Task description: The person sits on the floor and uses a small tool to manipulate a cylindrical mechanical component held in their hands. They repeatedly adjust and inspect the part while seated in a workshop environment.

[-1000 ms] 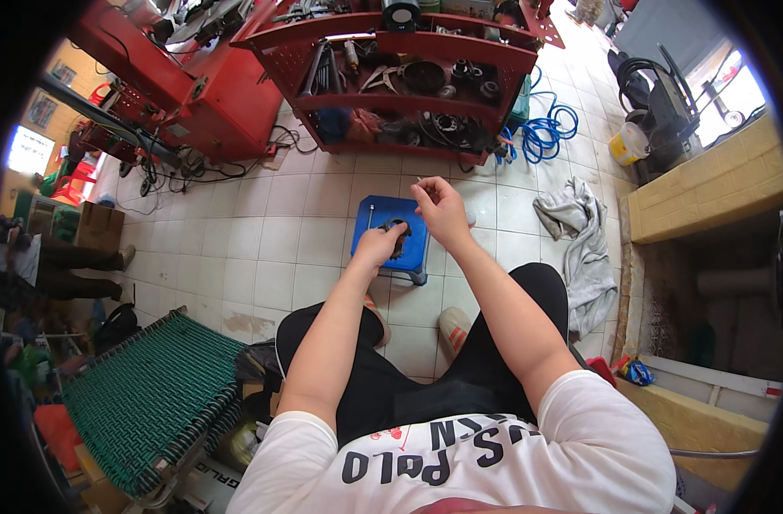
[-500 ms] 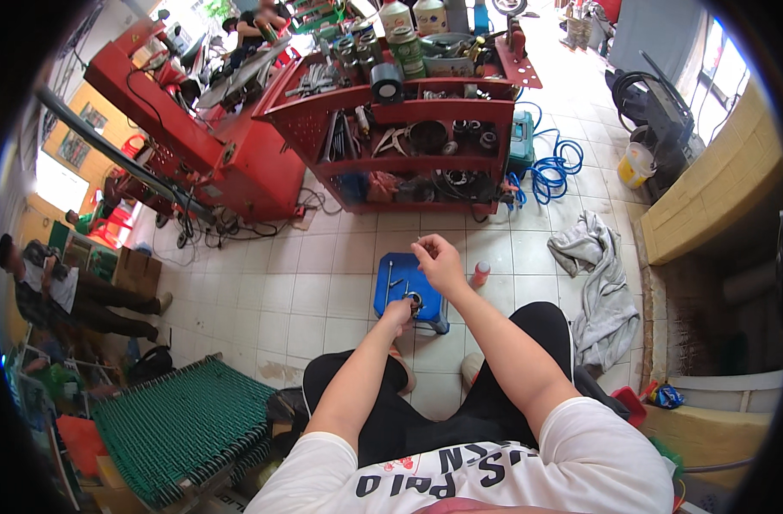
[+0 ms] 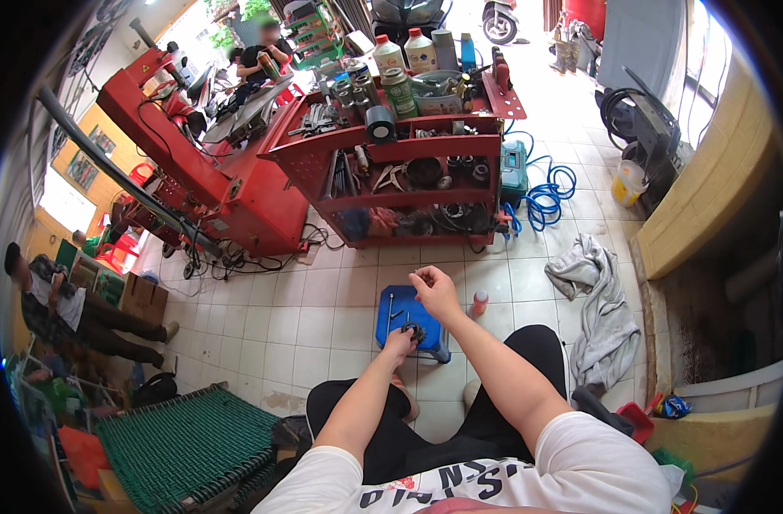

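Note:
A blue plastic stool (image 3: 385, 300) stands on the tiles before me, with a slim metal rod and small dark pieces on top. My left hand (image 3: 399, 343) is closed on a dark toothed metal part (image 3: 415, 332) at the stool's front. Above the stool's right side, my right hand (image 3: 437, 293) has its fingers pinched at something small and thin, too small to name. A small bottle of pink liquid (image 3: 480, 303) stands on the floor right of the stool.
A red tool cart (image 3: 383, 240) and red machine (image 3: 267, 206) stand ahead. A grey cloth (image 3: 597, 317), blue hose (image 3: 547, 210) and bucket (image 3: 631, 184) lie rightward. A person (image 3: 66, 304) stands left, near a green woven seat (image 3: 182, 437); another person (image 3: 259, 64) is behind the machine.
The view has tilted up, showing the cart's top and people beyond; the stool and hands appear lower in the picture. Both hands remain at the stool.

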The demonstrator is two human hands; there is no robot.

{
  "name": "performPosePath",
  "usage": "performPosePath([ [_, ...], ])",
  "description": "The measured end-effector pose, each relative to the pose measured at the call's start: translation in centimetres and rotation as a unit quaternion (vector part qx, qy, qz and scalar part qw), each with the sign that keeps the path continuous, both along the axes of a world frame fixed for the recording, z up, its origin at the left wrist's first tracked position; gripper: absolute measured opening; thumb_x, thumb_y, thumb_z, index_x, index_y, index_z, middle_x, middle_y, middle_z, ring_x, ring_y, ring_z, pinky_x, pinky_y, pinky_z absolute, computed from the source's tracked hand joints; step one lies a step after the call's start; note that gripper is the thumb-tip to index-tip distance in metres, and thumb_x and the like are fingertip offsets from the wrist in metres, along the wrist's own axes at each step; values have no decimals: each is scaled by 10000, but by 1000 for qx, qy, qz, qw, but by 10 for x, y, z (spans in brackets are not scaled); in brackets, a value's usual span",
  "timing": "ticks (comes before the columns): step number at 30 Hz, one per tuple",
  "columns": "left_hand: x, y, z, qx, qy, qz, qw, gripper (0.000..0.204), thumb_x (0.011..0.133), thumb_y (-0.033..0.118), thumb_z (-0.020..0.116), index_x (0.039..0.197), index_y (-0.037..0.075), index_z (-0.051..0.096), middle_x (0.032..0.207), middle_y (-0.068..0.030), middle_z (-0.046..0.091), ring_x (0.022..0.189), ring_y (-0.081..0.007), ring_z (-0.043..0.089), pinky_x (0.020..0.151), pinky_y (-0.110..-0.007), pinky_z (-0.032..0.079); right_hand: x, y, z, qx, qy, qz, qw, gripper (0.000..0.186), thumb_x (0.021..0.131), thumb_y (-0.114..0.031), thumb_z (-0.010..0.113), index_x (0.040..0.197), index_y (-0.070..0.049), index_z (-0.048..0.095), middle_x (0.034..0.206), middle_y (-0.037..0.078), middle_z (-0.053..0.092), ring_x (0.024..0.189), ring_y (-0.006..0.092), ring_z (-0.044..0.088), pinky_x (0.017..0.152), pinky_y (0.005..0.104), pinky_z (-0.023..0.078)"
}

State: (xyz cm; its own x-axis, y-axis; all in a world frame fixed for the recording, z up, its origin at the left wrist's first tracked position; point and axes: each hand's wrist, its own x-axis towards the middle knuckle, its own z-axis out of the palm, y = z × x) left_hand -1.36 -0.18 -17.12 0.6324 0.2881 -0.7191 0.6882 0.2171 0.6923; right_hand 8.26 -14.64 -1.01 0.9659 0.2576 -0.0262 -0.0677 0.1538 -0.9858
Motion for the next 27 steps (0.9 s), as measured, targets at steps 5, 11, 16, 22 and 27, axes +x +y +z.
performPosePath([
  [5,4,-11,15,99,6,-73,992,303,1042,217,575,1232,-18,571,972,-113,674,867,-175,663,668,-295,529,1,-6,-5,-22,9,-3,1000,227,961,-228,711,982,-8,660,767,12,643,627,80,591,565,252,485],
  [11,4,5,-5,191,11,-130,973,494,1003,262,629,1364,-50,501,1186,-229,673,1032,-307,685,840,-388,550,-2,4,-7,0,14,16,1000,223,972,-250,703,985,-34,646,759,-6,612,595,74,579,523,233,471],
  [16,13,-9,35,179,47,-150,971,664,963,315,675,1449,-54,416,1322,-252,608,1174,-331,635,963,-388,513,4,-6,-14,-13,19,11,1000,219,970,-243,706,994,-33,647,761,-4,611,590,71,574,521,230,479],
  [22,19,3,81,374,-86,-77,920,655,964,348,674,1448,-29,443,1375,-191,576,1273,-279,564,1022,-357,466,3,4,-5,-19,26,20,999,220,961,-227,716,1000,-17,665,766,7,631,642,79,595,562,246,502],
  [27,18,-4,190,-40,-253,-26,966,471,1013,282,621,1389,18,521,1259,-114,642,1154,-181,616,952,-323,491,-5,-1,6,-40,-9,46,998,172,959,-174,710,1002,-15,661,769,5,642,670,72,601,579,242,502],
])
